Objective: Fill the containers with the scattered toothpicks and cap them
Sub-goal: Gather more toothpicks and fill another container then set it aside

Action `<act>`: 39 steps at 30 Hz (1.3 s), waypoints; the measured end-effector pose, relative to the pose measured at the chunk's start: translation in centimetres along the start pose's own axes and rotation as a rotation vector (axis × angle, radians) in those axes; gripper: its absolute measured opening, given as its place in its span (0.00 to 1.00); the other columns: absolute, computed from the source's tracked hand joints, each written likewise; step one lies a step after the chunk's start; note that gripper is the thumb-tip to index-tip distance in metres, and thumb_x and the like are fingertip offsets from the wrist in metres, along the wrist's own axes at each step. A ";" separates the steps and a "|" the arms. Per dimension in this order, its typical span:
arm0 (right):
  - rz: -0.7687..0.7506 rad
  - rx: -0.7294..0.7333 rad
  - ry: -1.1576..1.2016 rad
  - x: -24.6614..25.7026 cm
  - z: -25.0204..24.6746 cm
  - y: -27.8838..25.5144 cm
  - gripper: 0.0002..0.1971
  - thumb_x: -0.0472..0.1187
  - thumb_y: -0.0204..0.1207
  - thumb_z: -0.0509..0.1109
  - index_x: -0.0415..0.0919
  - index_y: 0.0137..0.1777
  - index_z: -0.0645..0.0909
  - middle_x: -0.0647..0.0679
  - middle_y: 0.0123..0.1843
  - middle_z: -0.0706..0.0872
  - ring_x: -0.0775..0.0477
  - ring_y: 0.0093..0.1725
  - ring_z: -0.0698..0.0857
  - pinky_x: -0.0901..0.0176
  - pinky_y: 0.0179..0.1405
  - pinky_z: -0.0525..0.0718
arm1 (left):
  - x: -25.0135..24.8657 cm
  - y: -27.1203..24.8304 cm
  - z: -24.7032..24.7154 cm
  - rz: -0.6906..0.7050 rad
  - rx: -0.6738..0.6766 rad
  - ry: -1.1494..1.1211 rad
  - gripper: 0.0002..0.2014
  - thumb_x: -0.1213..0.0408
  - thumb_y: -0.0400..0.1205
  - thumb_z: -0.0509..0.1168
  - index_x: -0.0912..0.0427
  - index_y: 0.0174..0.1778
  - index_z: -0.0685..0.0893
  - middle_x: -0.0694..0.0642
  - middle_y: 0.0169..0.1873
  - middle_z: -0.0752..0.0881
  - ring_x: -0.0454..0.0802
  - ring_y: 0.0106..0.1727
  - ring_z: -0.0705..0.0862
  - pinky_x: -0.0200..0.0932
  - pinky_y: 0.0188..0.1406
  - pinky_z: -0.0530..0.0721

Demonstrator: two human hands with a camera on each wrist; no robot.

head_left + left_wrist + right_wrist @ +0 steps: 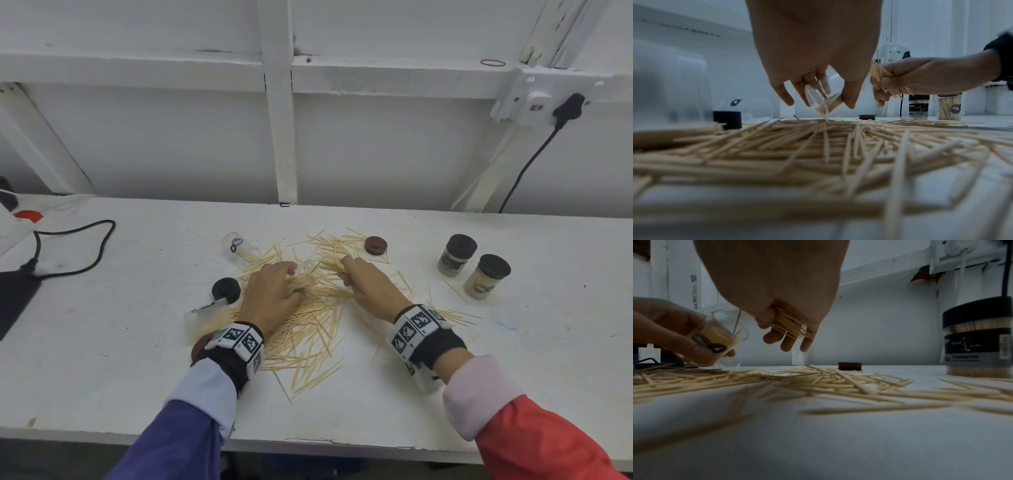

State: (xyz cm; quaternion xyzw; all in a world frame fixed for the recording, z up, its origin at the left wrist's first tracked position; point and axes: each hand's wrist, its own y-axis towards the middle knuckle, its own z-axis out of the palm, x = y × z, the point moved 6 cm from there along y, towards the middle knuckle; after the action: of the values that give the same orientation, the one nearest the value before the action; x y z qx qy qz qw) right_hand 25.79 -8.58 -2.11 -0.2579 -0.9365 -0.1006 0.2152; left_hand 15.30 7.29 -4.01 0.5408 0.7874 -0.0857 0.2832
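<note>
A clear container (306, 274) — tilted, partly filled with toothpicks — sat at the centre of the head view, gripped by the left hand (272, 295) with fingers curled round it. Just right of it, the right hand (371, 286) clutched a bundle of toothpicks (790, 326) in curled fingers. Beneath both lay the scattered toothpicks (308, 329) on the white table (102, 359). Two capped, full containers (457, 255) stood upright at right. An empty container (239, 248) lay at upper left of the pile — near a black cap (226, 289); a brown cap (375, 245) sat at upper right.
</note>
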 end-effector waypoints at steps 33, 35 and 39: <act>0.038 0.212 -0.199 -0.2 1.0 -0.3 0.10 0.28 0.77 0.55 0.43 0.50 0.60 0.45 0.42 0.73 0.42 0.39 0.72 0.51 0.36 0.66 | -0.9 -0.1 0.4 0.206 -0.039 0.224 0.25 0.55 0.75 0.72 0.52 0.69 0.80 0.49 0.56 0.83 0.53 0.63 0.78 0.52 0.68 0.68; 0.032 0.234 -0.186 0.0 1.0 -0.4 0.11 0.28 0.76 0.55 0.43 0.51 0.61 0.44 0.44 0.74 0.41 0.41 0.74 0.49 0.39 0.69 | -0.8 0.0 0.5 0.215 -0.029 0.232 0.25 0.55 0.75 0.71 0.52 0.68 0.80 0.49 0.56 0.83 0.53 0.62 0.78 0.52 0.67 0.68; 0.005 0.261 -0.174 0.2 1.1 -0.7 0.10 0.28 0.77 0.54 0.42 0.52 0.61 0.44 0.46 0.74 0.42 0.44 0.74 0.48 0.43 0.72 | -0.7 0.0 0.7 0.217 0.010 0.219 0.26 0.49 0.74 0.64 0.52 0.68 0.80 0.48 0.55 0.83 0.52 0.62 0.79 0.53 0.66 0.70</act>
State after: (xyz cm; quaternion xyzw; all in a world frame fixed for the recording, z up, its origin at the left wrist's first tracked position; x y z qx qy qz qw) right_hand 24.91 -8.76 -3.03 -0.2378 -0.9561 0.0452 0.1652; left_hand 15.70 6.40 -4.20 0.6305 0.7498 0.0008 0.2006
